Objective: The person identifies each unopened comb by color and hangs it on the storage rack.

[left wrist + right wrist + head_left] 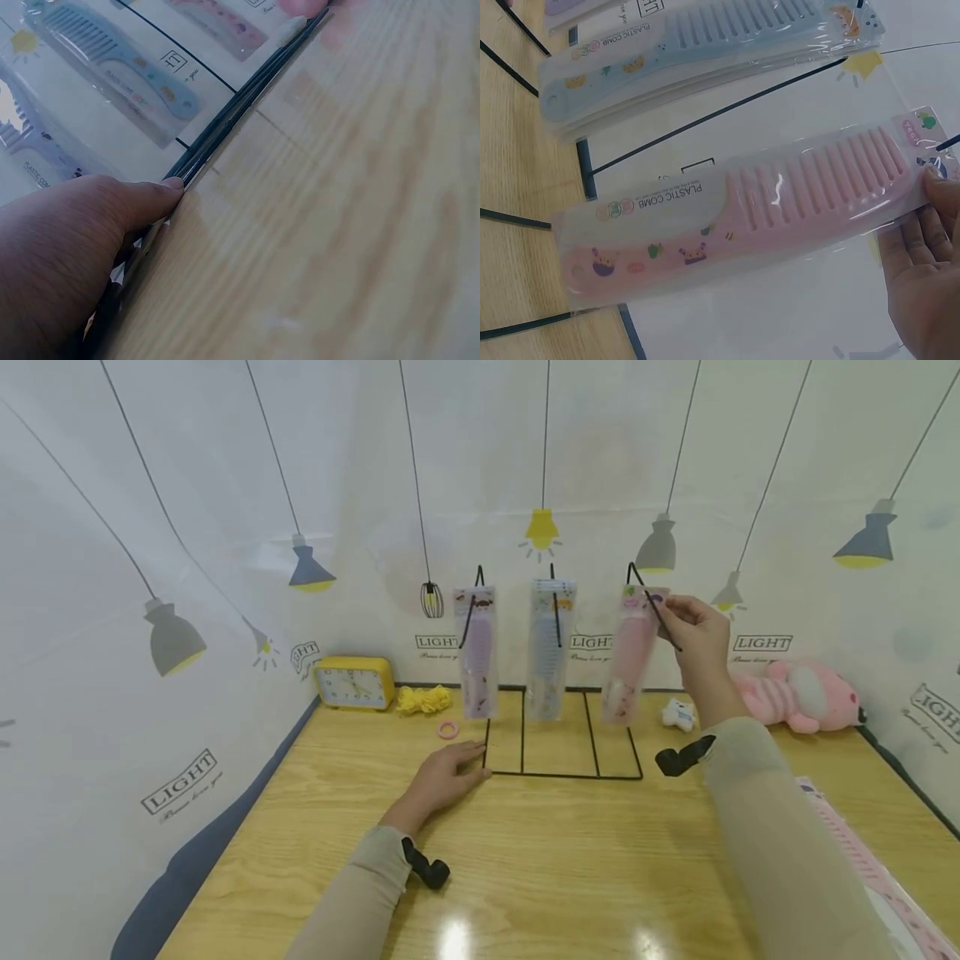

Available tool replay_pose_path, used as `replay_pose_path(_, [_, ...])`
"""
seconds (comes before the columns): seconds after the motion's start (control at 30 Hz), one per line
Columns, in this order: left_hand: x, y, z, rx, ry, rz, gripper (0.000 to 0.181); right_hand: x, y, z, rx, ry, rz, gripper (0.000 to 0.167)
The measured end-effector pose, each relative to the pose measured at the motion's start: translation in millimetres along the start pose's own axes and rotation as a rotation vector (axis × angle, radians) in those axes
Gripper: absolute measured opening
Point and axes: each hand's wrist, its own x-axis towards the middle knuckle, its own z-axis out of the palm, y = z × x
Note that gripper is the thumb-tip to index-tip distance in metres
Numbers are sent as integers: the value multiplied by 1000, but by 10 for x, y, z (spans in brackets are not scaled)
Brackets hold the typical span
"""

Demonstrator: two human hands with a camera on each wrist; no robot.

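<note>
A black wire rack (558, 774) stands on the table with three hooks, each bearing bagged plastic combs: purple (478, 652), blue (550, 652) and pink (632, 652). With thumb and fingertips my right hand (696, 631) pinches the upper right edge of the pink comb's bag, beside the hook's rod. The right wrist view shows the pink comb (735, 217) in its clear wrapper, its teeth nearest the hand. Low on the left, my left hand (442, 777) rests at the rack base's front corner, its fingers extended. Its thumb (150, 202) touches the black bar in the left wrist view.
Left of the rack are a yellow clock (354, 683), a yellow bundle (423, 699) and a pink ring (447, 729). To the right lie a small white star-shaped thing (678, 714), a pink plush toy (806, 697) and a long pink package (862, 860). A printed curtain (360, 468) hangs behind.
</note>
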Motion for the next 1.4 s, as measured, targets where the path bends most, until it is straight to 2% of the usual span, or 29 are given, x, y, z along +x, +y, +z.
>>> replay_pose_path(0.2, [12, 8, 22, 7, 11, 10, 56, 96, 16, 31, -54, 20, -24, 7])
replay_pose_path(0.37, [26, 14, 29, 22, 7, 5, 57, 140, 19, 40, -92, 27, -40, 2])
replay_pose_path(0.53, [20, 19, 16, 22, 8, 12, 57, 124, -13, 75, -103, 36, -23, 12])
replay_pose_path(0.67, [9, 15, 6, 20, 9, 12, 56, 106, -21, 99, -86, 43, -3, 10])
replay_pose_path(0.97, [-11, -10, 10, 12, 19, 9, 56, 121, 47, 107, -146, 37, -21, 22])
replay_pose_path(1.23, [-1, -9, 8, 10, 17, 12, 55, 111, 69, 68, -186, 33, -34, 13])
replay_pose_path(1.33, [3, -11, 8, 15, 11, 5, 56, 122, 82, 45, -222, 33, -32, 14])
replay_pose_path(1.4, [4, -19, 13, 20, 9, 3, 56, 121, 90, 22, -286, 36, -31, 17])
